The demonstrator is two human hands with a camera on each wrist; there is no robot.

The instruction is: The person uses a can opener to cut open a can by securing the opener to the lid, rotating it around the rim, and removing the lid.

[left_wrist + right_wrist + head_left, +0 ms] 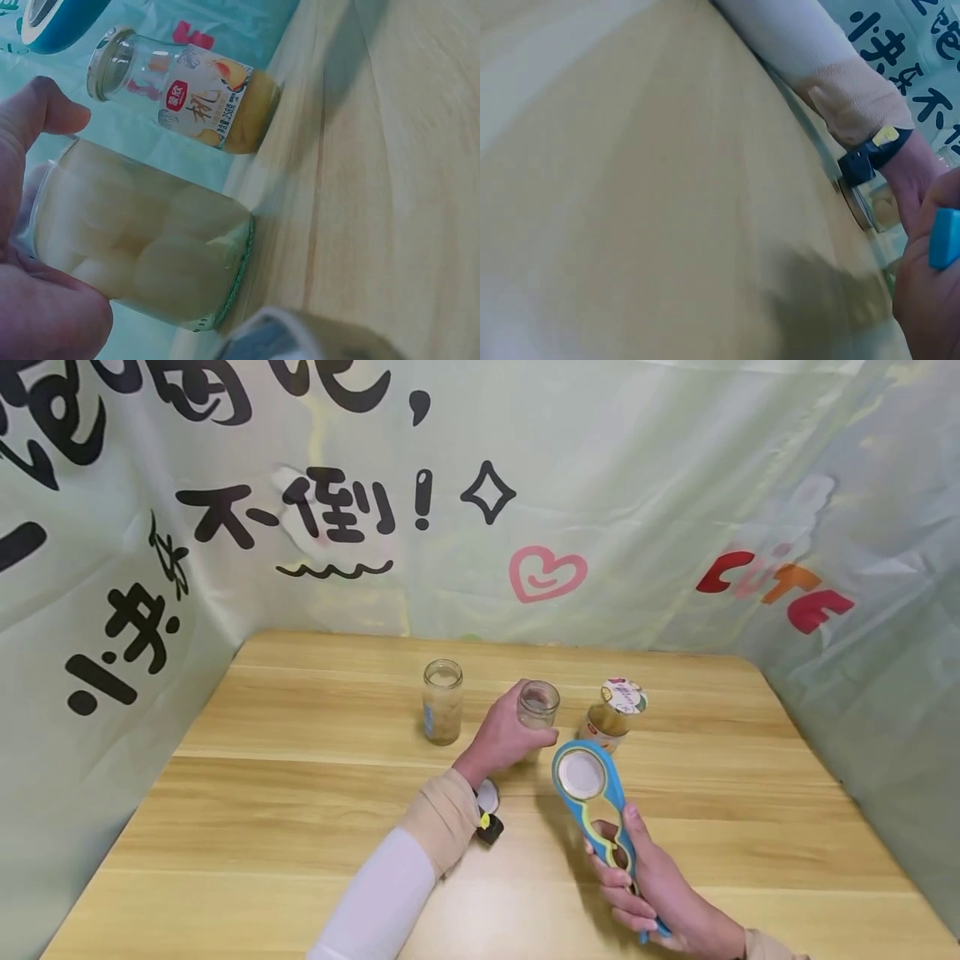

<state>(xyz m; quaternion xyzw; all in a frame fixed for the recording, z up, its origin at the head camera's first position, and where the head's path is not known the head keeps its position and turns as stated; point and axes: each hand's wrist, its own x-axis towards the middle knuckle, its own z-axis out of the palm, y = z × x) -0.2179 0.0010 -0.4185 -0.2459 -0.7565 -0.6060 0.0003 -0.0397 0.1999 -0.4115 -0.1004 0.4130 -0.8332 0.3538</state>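
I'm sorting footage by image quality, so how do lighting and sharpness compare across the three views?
Head: bright, mostly clear, pale glare on the near part of the table, shadow beside the blue opener; left wrist: dimmer, bluish-green cast, jar label readable, pale rim at the bottom edge blurred; right wrist: soft table grain, smudgy shadow toward lower right.

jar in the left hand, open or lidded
Open: in the head view, the jar in the left hand shows a bare glass rim, with no lid over its mouth.
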